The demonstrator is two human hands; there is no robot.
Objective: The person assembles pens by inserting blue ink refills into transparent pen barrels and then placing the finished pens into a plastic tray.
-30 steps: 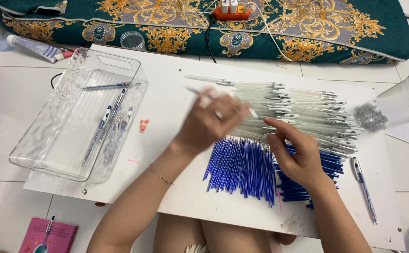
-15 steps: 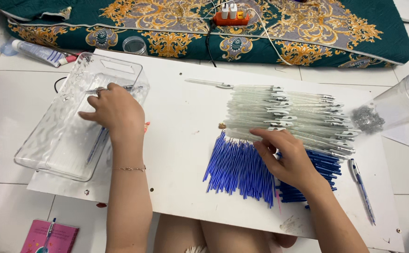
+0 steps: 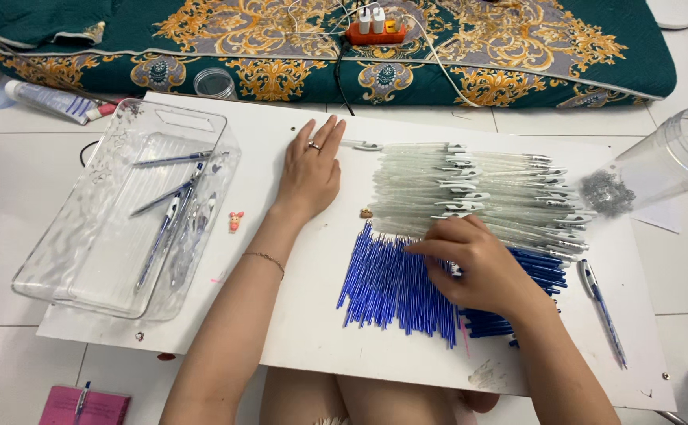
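Left hand (image 3: 310, 175) lies open and flat on the white board (image 3: 312, 315); right hand (image 3: 478, 267), fingers curled, touches blue refills (image 3: 387, 287) beside clear barrels (image 3: 478, 185).

A dense row of blue refills (image 3: 391, 287) was laid flat, side by side, near the front edge of the white board (image 3: 312, 346). Behind it, toward the board's far right corner, a stack of clear pen barrels (image 3: 478, 189) was spread lengthwise, clips pointing right.
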